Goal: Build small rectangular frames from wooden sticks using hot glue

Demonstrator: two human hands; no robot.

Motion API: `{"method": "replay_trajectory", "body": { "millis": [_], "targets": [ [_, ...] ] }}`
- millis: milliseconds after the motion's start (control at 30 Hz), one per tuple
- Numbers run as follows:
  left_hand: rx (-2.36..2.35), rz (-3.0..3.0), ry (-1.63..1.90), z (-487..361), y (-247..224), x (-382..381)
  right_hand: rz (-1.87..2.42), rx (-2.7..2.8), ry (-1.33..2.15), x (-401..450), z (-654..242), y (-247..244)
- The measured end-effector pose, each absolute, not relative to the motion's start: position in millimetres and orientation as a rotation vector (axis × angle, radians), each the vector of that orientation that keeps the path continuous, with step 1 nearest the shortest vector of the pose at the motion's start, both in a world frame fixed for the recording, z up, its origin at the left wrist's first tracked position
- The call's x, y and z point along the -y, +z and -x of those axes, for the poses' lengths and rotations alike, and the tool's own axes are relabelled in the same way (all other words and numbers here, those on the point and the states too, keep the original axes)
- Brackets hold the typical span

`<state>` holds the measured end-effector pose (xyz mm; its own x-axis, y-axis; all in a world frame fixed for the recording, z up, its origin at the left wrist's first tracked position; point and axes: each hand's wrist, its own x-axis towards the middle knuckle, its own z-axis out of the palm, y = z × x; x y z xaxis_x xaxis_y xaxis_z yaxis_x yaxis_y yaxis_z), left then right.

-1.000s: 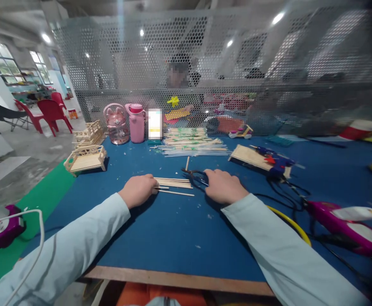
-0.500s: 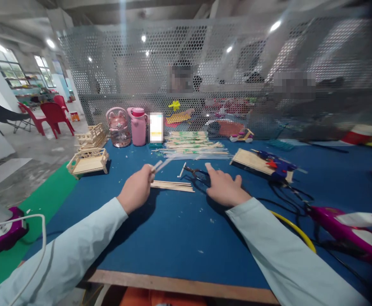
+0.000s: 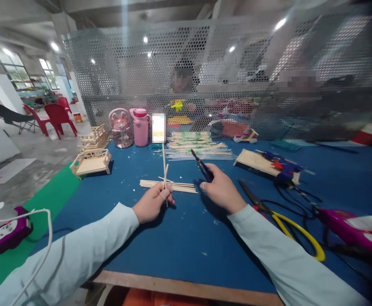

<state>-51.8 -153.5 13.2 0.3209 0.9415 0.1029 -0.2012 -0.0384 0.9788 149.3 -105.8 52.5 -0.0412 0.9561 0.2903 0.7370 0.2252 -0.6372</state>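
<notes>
Several thin wooden sticks (image 3: 164, 163) stand crossed between the fingertips of my left hand (image 3: 154, 201), which is closed on them. Behind that hand, a small row of sticks (image 3: 184, 187) lies flat on the blue table (image 3: 186, 238). My right hand (image 3: 221, 189) is closed round dark-handled pliers (image 3: 201, 165), their jaws pointing up and to the left. Farther back lies a pile of sticks (image 3: 192, 142) with green marks and clear wrapping.
Small wooden bed-like models (image 3: 92, 161) stand at the left, near pink bottles (image 3: 140, 127) and a lit phone (image 3: 158, 128). At the right are a blue glue gun (image 3: 281, 163) on a wooden panel, yellow-handled scissors (image 3: 300, 233), cables and a purple power strip (image 3: 348, 225).
My right hand has picked up the pliers from the table. My left hand has moved right and lower, and its sticks now point upward. The scissors are more visible.
</notes>
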Motion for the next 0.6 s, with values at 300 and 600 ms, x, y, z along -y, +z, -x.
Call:
{"method": "replay_trajectory", "body": {
  "millis": [300,600],
  "targets": [
    [-0.68,-0.922,0.78,43,36,174,0.952,1.365,1.117,125,-125,65],
    [-0.706,-0.829,0.662,44,38,182,0.815,1.205,1.386,133,-114,64]
  ]
}}
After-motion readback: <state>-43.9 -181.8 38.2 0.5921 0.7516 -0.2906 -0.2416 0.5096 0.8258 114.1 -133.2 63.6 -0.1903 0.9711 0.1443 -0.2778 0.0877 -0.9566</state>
